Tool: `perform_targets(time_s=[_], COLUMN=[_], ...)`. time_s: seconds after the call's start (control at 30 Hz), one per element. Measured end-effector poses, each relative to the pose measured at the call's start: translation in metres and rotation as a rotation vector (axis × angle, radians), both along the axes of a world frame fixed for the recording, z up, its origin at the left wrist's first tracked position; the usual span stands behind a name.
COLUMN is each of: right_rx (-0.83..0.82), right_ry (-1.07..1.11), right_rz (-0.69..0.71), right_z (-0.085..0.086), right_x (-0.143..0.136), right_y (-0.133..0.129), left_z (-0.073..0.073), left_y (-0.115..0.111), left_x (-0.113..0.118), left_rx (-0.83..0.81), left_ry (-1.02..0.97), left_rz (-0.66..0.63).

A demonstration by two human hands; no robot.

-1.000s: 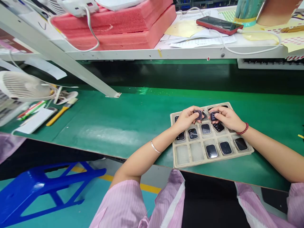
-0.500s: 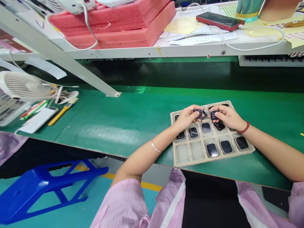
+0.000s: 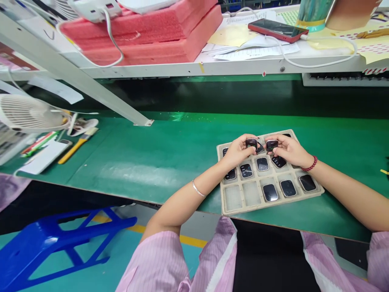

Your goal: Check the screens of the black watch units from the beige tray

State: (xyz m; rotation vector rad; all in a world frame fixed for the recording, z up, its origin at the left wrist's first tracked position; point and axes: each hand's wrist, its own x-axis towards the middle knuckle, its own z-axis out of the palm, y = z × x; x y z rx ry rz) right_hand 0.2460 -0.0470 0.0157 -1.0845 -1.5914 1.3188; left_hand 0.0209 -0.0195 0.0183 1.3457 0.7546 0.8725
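Note:
Above the back of a beige compartment tray (image 3: 243,211), my left hand (image 3: 240,152) is closed on a smartwatch body (image 3: 251,143) with a dark screen. My right hand (image 3: 288,150) grips another smartwatch body (image 3: 271,145) by its edges, a short gap away. Both have no straps. Below the hands, several more watch bodies lie screen up in the tray, among them one at the front (image 3: 270,192) and one under my right hand (image 3: 278,162). Two front-left compartments hold nothing. Fingers and palms hide part of the tray's back row.
The tray rests on a green bench (image 3: 170,162). At left are a white fan (image 3: 27,111), a yellow-handled brush (image 3: 75,148) and a white phone-like slab (image 3: 45,156). Red foam blocks (image 3: 146,48) and a phone (image 3: 276,30) lie on the shelf. A blue stool (image 3: 39,243) stands below.
Both watch bodies have tilted in my fingers, and my thumbs have slid down off the screens to their lower edges. The hands stay over the tray; the whole view has shifted slightly.

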Motion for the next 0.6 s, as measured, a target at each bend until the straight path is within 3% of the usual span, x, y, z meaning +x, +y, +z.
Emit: perform_targets(time_s=[0.6], right_rx=[0.038], right_ry=[-0.025], right_rz=[0.032], right_z=[-0.0003], right_x=[0.0007], right_y=[-0.0001], left_z=[-0.0026], left_y=[0.0010], left_x=[0.0006], left_rx=[0.022], left_ry=[-0.007], left_rz=[-0.013])
